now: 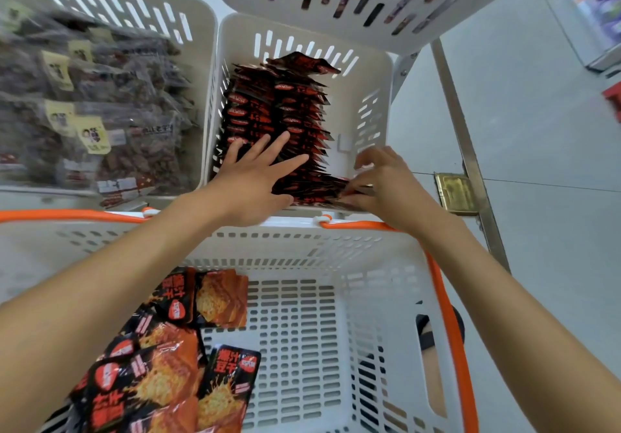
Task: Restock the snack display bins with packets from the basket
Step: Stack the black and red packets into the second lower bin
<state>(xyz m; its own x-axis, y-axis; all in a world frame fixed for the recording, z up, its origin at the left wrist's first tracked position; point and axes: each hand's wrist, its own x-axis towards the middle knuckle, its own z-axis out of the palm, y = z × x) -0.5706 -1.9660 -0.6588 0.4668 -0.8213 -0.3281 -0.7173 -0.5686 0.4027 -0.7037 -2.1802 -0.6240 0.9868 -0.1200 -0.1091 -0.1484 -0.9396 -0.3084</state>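
The right hand point(386, 180) is pinching packets point(337, 194) into the bin's point(376, 73) near end; the flat, open left hand point(255, 177) is bracing the row point(285, 103) upright.

Bright, even, diffuse light from a source out of view; shadows are soft and faint. The white display bin point(376, 63) at centre is the sharpest zone, though the print on its red-and-black packets point(285, 103) is smeared. Left of the bin, clear-bagged snacks point(84, 113) show strong motion blur. At the bin's near right corner, the right hand point(389, 180) is slightly blurred. Right of the bin, a metal rail point(460, 123) bows with wide-angle distortion. Beyond it, the upper corner is pale and unfocused. Below the bin, the basket point(302, 244) rim curves.
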